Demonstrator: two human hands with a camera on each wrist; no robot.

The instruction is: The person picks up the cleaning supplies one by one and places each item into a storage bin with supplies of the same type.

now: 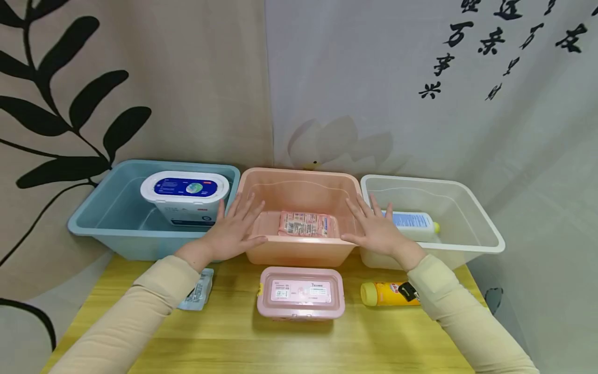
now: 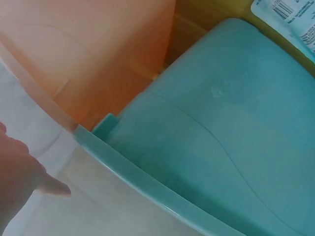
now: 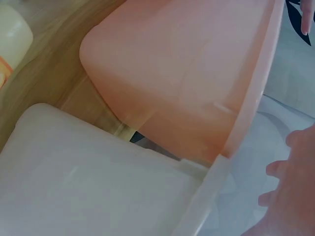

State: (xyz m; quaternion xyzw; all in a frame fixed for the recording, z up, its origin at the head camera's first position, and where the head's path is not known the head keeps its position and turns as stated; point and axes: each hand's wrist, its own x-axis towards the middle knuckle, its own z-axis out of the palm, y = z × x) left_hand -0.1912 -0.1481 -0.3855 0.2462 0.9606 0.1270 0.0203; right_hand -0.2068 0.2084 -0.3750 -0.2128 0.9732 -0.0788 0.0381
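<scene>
Nearest on the tabletop (image 1: 233,343), a pink lidded container (image 1: 301,292) sits at six o'clock from the peach bin (image 1: 301,254), a pale packet (image 1: 202,291) at eight, a yellow bottle (image 1: 388,294) at four. Farther on, the left hand (image 1: 233,231) is at nine and the right hand (image 1: 378,231) at three, fingers of both straight and spread, near the rims. The peach bin holds a pink package (image 1: 306,224); the blue bin (image 1: 154,246) at nine, a white tub (image 1: 187,200); the white bin (image 1: 460,218) at three, a white bottle (image 1: 413,222).
</scene>
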